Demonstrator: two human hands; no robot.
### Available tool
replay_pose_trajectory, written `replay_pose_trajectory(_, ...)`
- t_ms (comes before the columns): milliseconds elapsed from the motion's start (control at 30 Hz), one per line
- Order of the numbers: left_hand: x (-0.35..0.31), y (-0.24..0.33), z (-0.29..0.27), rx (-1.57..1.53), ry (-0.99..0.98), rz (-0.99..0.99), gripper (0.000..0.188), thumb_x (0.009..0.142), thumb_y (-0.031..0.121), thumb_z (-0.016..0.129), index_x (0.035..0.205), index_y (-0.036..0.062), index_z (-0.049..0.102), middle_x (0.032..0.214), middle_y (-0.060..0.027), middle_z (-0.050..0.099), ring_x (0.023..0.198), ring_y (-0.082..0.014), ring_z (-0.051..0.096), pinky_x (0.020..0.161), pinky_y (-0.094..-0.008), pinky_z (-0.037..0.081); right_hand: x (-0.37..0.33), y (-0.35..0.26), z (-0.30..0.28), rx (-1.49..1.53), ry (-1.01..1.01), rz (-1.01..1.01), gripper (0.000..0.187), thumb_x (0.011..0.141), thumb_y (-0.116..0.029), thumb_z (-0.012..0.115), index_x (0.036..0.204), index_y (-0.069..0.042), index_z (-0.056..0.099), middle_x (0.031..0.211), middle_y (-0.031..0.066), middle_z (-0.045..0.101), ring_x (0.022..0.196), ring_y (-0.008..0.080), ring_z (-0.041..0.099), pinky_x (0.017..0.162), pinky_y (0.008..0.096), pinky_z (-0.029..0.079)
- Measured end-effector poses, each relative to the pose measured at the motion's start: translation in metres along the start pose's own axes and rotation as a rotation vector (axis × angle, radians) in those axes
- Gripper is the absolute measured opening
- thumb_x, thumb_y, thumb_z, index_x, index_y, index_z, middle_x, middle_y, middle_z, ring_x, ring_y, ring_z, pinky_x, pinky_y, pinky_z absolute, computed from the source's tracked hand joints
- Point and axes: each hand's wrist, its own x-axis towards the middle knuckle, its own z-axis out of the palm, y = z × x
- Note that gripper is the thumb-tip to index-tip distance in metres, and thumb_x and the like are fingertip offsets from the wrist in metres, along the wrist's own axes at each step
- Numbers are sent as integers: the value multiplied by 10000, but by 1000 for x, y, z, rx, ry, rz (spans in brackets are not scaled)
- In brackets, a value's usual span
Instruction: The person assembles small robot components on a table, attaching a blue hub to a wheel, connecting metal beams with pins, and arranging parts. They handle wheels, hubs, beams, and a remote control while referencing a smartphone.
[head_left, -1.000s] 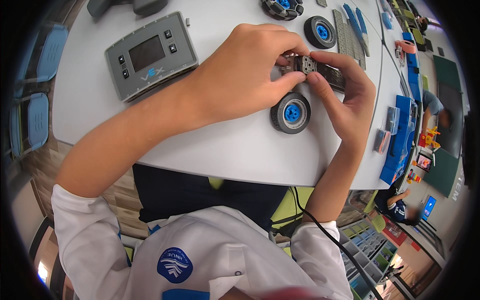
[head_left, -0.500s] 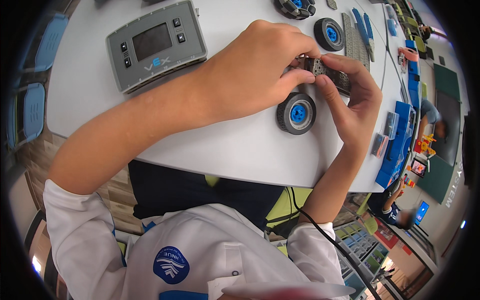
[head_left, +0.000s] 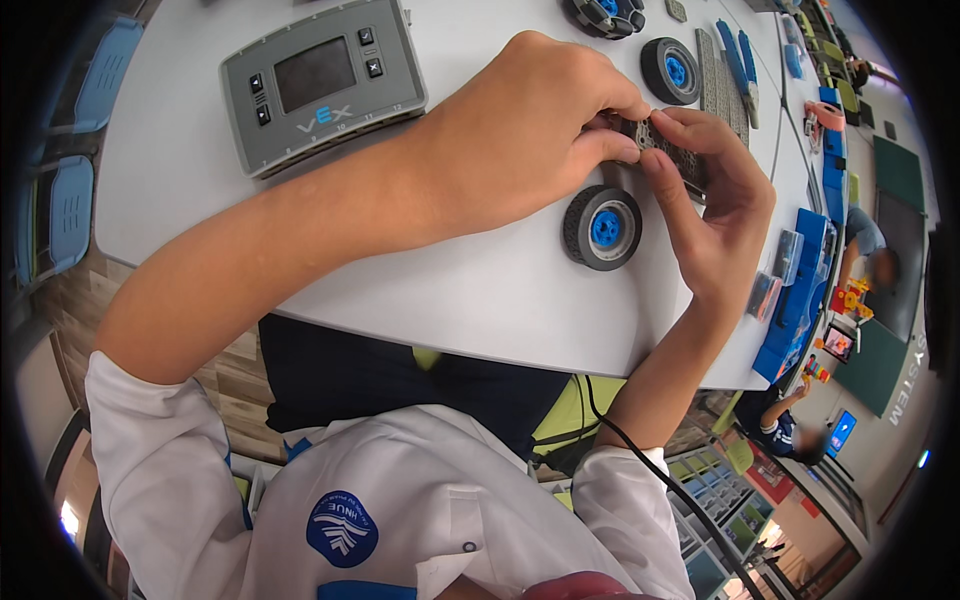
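A dark, hole-covered plastic piece (head_left: pixel 681 158), partly hidden by fingers, is held above the counter (head_left: pixel 450 305), pinched between thumb and fingers of both the left hand (head_left: pixel 530 130) and the right hand (head_left: pixel 722 190). Just below it on the counter, a black wheel (head_left: pixel 603 229) with a blue hub is seen, and beyond the hands another wheel (head_left: pixel 670 71) is set near grey strips (head_left: pixel 722 85) and a blue tool (head_left: pixel 746 75). Farther left, a grey box (head_left: pixel 318 80) with a dark screen is placed.
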Motion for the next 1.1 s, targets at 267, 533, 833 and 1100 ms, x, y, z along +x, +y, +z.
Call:
replay_pose_trajectory(267,0,-1,1,-33,11,3,293,965,14,856,1247,-55,825,1120,-205,828,989,-265,851,918,-344,681,1,-4,-1,4,-18,32,228,935,11,891,1113,44,752,1208,159,813,1152,205,752,1083,347,559)
replay_pose_trajectory(533,-1,-4,-1,-29,7,45,286,963,25,845,1237,-56,828,1076,-184,829,944,-272,825,877,-349,657,5,-13,-2,-96,-29,36,232,919,42,878,1117,41,758,1171,155,837,1128,229,788,1073,375,584)
replay_pose_trajectory(833,-1,-3,1,-145,56,48,213,939,-8,777,1138,-24,852,988,-284,795,934,-457,777,848,-458,630,4,-20,5,-175,30,20,192,895,96,856,1067,46,787,1108,154,851,1010,239,796,986,366,603)
replay_pose_trajectory(1100,-1,-2,2,-119,38,2,204,952,-2,777,1140,-21,854,1005,-303,791,968,-482,777,870,-483,634,1,-26,14,-339,74,-66,213,891,174,799,1053,35,802,1098,148,850,959,219,802,893,343,625)
